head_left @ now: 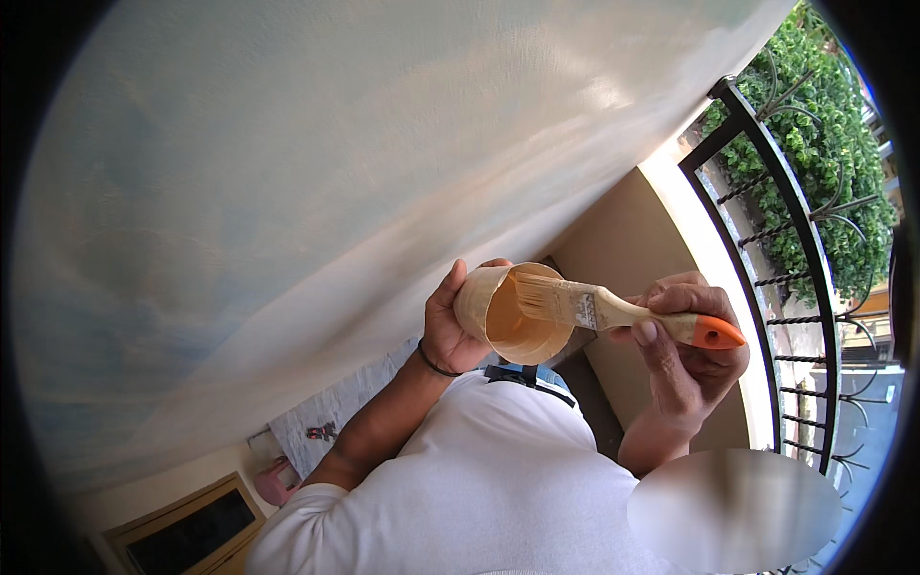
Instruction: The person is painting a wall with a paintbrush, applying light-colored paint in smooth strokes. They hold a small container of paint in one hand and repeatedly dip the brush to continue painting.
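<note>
My left hand point(452, 321) is wrapped round a small cream-coloured cup point(476, 299), which tilts so that its mouth faces right. Orange-cream paint coats the inside of the cup. Between the thumb and fingers of my right hand point(695, 345) is a paintbrush point(621, 310) with a pale handle and an orange end. Its bristles point(539, 295) reach into the mouth of the cup, and dried paint marks the metal band. Fingers of the left hand behind the cup are mostly hidden.
A large wall point(316, 182) with patchy blue-grey and cream paint fills the upper left. To the right runs a black metal railing point(781, 182), with a leafy green hedge point(815, 125) beyond it. At the lower left are a wooden-framed panel point(196, 532) and a pink object point(277, 481).
</note>
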Tool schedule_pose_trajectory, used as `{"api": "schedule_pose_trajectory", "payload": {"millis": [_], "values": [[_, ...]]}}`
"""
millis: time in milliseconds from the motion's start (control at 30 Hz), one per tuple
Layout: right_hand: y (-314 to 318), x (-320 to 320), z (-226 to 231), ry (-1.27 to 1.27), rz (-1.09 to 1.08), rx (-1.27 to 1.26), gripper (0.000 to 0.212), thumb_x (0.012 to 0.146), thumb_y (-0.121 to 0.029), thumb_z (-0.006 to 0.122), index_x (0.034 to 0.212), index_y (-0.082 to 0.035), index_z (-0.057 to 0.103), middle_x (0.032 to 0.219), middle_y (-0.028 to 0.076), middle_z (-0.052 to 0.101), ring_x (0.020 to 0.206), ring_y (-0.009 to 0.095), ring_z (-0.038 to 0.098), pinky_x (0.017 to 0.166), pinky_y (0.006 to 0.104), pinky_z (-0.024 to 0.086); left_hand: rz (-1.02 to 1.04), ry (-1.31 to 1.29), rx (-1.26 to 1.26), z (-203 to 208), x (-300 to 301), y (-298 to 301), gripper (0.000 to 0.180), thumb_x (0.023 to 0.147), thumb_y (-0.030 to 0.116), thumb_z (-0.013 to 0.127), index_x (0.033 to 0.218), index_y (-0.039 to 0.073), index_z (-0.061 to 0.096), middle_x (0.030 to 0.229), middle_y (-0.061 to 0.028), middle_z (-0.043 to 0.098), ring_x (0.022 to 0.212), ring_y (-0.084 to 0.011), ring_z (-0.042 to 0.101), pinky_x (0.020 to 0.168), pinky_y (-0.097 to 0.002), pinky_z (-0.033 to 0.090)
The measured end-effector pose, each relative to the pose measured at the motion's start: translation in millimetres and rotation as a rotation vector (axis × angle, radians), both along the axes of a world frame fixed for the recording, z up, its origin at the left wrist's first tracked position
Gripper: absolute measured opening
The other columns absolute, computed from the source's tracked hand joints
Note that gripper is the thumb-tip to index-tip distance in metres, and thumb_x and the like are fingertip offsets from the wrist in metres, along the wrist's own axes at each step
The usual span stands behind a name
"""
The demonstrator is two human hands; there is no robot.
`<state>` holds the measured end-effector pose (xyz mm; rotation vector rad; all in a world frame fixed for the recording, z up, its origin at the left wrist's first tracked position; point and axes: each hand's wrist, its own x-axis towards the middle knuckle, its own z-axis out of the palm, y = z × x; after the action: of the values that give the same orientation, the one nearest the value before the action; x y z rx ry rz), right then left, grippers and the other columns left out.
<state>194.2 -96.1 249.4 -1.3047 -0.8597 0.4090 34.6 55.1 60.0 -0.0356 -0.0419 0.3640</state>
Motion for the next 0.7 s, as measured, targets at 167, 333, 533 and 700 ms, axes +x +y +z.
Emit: {"api": "schedule_pose_trajectory", "payload": {"millis": [167,333,533,700], "values": [[17,5,-11,-0.448,0.154,0.037,0.023,0.078,0.006,0.084,0.093,0.0,0.069,0.082,0.011,0.074,0.072,0.019,0.073,0.063,0.0289,0.056,0.028,0.011,0.025,2,1,-2,0.056,0.108,0.046,0.05,0.139,0.0,0.056,0.139,-0.0214,0.062,0.131,-0.0354,0.06,0.111,-0.0539,0.049],[29,-3,-26,-0.626,0.207,-0.079,0.019,0.082,0.002,0.082,0.093,-0.003,0.068,0.081,0.009,0.074,0.066,0.019,0.072,0.056,0.0282,0.055,0.068,0.036,0.037,1,-1,-2,0.055,0.108,0.045,0.049,0.138,-0.001,0.056,0.137,-0.0217,0.063,0.129,-0.035,0.061,0.11,-0.0517,0.05],[46,-8,-49,-0.728,0.208,-0.105,0.018,0.083,-0.004,0.082,0.095,-0.005,0.069,0.079,0.007,0.074,0.063,0.02,0.072,0.053,0.0297,0.055,0.108,0.079,0.045,-2,-6,-3,0.056,0.108,0.046,0.05,0.137,-0.001,0.056,0.135,-0.0217,0.064,0.127,-0.034,0.063,0.11,-0.0499,0.051],[51,-13,-57,-0.732,0.223,-0.119,0.02,0.084,-0.008,0.082,0.098,-0.005,0.069,0.081,0.007,0.075,0.064,0.02,0.072,0.053,0.0294,0.056,0.144,0.116,0.054,-4,-11,-4,0.055,0.108,0.046,0.051,0.136,-0.001,0.057,0.133,-0.0216,0.065,0.125,-0.0335,0.064,0.109,-0.0492,0.051]]}}
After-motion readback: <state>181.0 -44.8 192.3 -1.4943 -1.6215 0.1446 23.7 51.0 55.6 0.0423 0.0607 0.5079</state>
